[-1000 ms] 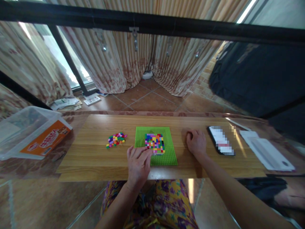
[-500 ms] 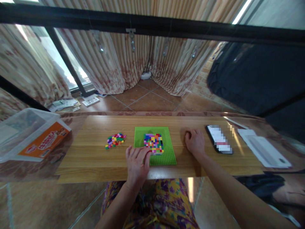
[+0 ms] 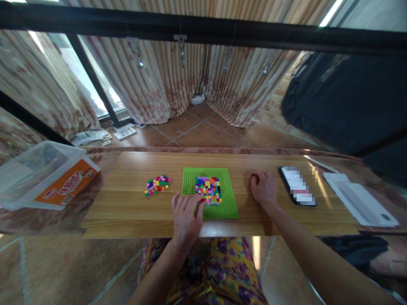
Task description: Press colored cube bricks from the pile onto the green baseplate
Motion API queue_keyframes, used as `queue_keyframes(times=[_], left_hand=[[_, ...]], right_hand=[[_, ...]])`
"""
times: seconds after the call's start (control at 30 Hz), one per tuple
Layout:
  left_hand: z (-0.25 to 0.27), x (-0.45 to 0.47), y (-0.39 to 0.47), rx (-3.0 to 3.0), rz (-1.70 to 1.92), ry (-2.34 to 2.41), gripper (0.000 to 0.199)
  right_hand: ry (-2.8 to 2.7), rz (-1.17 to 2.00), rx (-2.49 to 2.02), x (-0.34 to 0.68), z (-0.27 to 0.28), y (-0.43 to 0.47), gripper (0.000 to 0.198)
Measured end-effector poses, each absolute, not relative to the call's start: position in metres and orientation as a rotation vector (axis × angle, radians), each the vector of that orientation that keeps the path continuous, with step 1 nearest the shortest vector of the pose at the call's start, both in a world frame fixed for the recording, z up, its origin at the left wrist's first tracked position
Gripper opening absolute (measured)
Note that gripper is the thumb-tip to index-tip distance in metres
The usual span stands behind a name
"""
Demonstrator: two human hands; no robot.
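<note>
On green baseplate (image 3: 222, 207): left hand (image 3: 186, 214) flat, open; right hand (image 3: 263, 189) fisted, empty; box (image 3: 65, 188) label unreadable.

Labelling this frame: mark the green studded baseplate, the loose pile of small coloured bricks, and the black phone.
green studded baseplate (image 3: 190, 182), head view, bare left part
loose pile of small coloured bricks (image 3: 157, 185), head view, middle
black phone (image 3: 298, 185), head view, screen
</note>
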State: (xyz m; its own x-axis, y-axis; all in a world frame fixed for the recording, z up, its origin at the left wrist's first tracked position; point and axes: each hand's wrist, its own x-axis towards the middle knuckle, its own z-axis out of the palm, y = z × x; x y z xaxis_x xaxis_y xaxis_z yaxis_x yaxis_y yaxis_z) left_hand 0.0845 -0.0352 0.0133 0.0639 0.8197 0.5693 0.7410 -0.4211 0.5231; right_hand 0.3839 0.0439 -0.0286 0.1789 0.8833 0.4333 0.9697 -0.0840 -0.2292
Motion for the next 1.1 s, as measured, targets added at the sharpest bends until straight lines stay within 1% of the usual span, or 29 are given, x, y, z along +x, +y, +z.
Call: queue_keyframes(times=[0.27, 0.6, 0.87, 1.1], left_hand=[[0.0128, 0.0834, -0.0371, 2.222, 1.378, 1.613, 0.009], [0.0108, 0.0827, -0.0344, 2.311, 1.368, 1.573, 0.013], [0.0139, 0.0825, -0.0351, 2.292, 1.354, 1.567, 0.009], [0.0131, 0.0846, -0.0341, 2.251, 1.383, 1.572, 0.01]], right_hand=[[-1.74, -0.267, -1.989, 0.3827, -0.027, 0.0432, 0.026], [-1.735, -0.303, -2.002, 0.3823, -0.0273, 0.043, 0.026], [-1.732, -0.294, -2.001, 0.3829, -0.0282, 0.0431, 0.025], [-1.734, -0.28, -1.999, 0.3835, -0.0288, 0.0437, 0.026]])
